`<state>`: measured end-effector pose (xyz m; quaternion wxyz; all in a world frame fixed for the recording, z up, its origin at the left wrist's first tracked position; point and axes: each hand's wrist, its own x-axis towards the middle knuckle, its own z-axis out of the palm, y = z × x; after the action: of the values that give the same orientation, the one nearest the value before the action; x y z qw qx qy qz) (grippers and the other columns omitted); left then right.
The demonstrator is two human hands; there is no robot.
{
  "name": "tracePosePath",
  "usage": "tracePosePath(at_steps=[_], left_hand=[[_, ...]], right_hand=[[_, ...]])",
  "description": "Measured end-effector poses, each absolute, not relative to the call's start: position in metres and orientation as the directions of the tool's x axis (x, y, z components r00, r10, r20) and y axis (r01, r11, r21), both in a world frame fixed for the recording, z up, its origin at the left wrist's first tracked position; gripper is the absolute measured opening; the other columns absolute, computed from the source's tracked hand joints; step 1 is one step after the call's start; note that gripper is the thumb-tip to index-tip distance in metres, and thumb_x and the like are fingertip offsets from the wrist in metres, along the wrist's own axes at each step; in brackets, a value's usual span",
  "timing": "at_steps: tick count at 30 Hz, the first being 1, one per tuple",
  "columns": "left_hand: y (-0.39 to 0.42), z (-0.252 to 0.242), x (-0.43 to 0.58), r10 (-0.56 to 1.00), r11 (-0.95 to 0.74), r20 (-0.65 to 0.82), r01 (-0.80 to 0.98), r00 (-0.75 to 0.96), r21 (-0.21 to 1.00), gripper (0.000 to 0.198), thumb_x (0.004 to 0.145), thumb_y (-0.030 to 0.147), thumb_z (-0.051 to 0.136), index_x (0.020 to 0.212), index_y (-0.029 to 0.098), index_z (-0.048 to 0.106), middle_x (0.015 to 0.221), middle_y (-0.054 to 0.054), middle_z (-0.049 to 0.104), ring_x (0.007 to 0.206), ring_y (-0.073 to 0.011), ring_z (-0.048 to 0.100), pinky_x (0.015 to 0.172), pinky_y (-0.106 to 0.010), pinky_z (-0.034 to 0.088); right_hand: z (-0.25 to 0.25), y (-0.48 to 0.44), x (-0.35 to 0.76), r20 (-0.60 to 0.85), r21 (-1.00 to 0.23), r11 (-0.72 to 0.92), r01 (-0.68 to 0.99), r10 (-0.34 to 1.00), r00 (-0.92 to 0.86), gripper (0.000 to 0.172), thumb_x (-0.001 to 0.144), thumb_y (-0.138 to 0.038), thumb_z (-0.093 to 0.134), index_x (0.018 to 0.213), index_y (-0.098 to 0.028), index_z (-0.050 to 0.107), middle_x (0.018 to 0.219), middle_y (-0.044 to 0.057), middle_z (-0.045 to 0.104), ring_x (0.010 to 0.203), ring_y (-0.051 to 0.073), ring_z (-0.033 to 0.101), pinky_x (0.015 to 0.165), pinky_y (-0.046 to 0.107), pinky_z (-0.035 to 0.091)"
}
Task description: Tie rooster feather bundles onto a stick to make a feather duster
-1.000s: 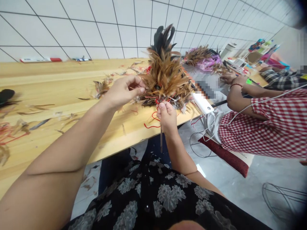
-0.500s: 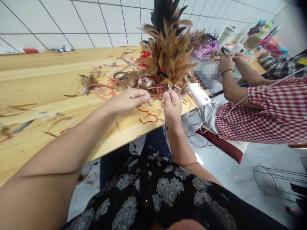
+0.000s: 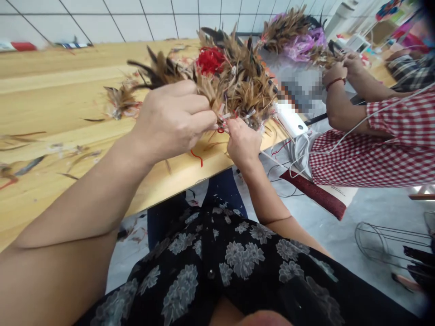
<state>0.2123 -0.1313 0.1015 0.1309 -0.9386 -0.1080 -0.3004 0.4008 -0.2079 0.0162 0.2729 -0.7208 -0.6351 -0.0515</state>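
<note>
My left hand (image 3: 176, 120) is closed in a pinch, its fingertips close to those of my right hand. A thin red string (image 3: 197, 159) shows below it and a small red loop lies between the hands; the exact grip is partly hidden. My right hand (image 3: 244, 142) is closed, thumb and finger pinched at the bound base of a feather bunch. Brown and black feathers (image 3: 154, 68) of that bunch fan out to the left behind my left hand. Just beyond my hands lies a pile of brown feathers (image 3: 249, 86) with a red tangle of string (image 3: 210, 60).
A small feather tuft (image 3: 119, 100) and loose feathers are scattered on the wooden table (image 3: 84, 149). To the right lies a white power bank (image 3: 291, 120) with a cable. Nearby, a co-worker's hands (image 3: 343, 68) work at feathers beside purple plastic (image 3: 302, 47).
The tall feather bunch has tipped from upright over to the left. My left hand has risen and come closer to my right. Less of the red string shows on the table.
</note>
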Motion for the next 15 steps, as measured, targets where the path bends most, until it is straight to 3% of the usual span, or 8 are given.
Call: tracePosePath(at_steps=[4, 9, 12, 15], left_hand=[[-0.120, 0.105, 0.207, 0.247, -0.927, 0.527, 0.356, 0.813, -0.114, 0.049, 0.109, 0.039, 0.047, 0.069, 0.020, 0.069, 0.074, -0.006, 0.062, 0.069, -0.0177, 0.028, 0.068, -0.036, 0.024], [-0.100, 0.100, 0.202, 0.267, -0.952, 0.491, 0.306, 0.829, 0.001, 0.047, 0.108, 0.048, 0.050, 0.086, 0.021, 0.082, 0.083, -0.008, 0.071, 0.072, -0.0194, 0.036, 0.072, -0.037, 0.029], [-0.091, 0.090, 0.202, 0.311, -0.950, 0.497, 0.249, 0.810, 0.189, 0.040, 0.104, 0.046, 0.061, 0.085, 0.019, 0.083, 0.081, -0.008, 0.071, 0.076, -0.0189, 0.047, 0.076, -0.035, 0.035], [-0.089, 0.077, 0.207, 0.412, -0.871, 0.380, 0.236, 0.828, 0.431, 0.019, 0.094, 0.028, 0.073, 0.079, 0.018, 0.081, 0.073, -0.004, 0.069, 0.076, -0.0168, 0.052, 0.081, -0.034, 0.041]], right_hand=[[0.026, -0.215, 0.404, 0.324, -0.117, 0.079, 0.990, 0.945, -0.037, 0.030, 0.099, -0.009, 0.042, 0.101, -0.020, 0.069, 0.097, 0.008, 0.072, 0.079, 0.018, 0.056, 0.070, 0.034, 0.032], [0.037, -0.226, 0.404, 0.255, -0.037, 0.284, 0.958, 0.930, -0.266, 0.031, 0.100, -0.007, 0.040, 0.095, -0.021, 0.068, 0.085, 0.004, 0.066, 0.074, 0.017, 0.049, 0.069, 0.037, 0.025], [0.043, -0.233, 0.400, 0.248, -0.019, 0.384, 0.923, 0.896, -0.368, 0.033, 0.102, -0.009, 0.039, 0.095, -0.023, 0.068, 0.080, 0.003, 0.061, 0.073, 0.017, 0.046, 0.069, 0.038, 0.023], [0.051, -0.239, 0.397, 0.265, -0.023, 0.428, 0.903, 0.874, -0.407, 0.033, 0.104, -0.012, 0.038, 0.097, -0.024, 0.068, 0.079, 0.002, 0.059, 0.074, 0.017, 0.046, 0.069, 0.037, 0.025]])
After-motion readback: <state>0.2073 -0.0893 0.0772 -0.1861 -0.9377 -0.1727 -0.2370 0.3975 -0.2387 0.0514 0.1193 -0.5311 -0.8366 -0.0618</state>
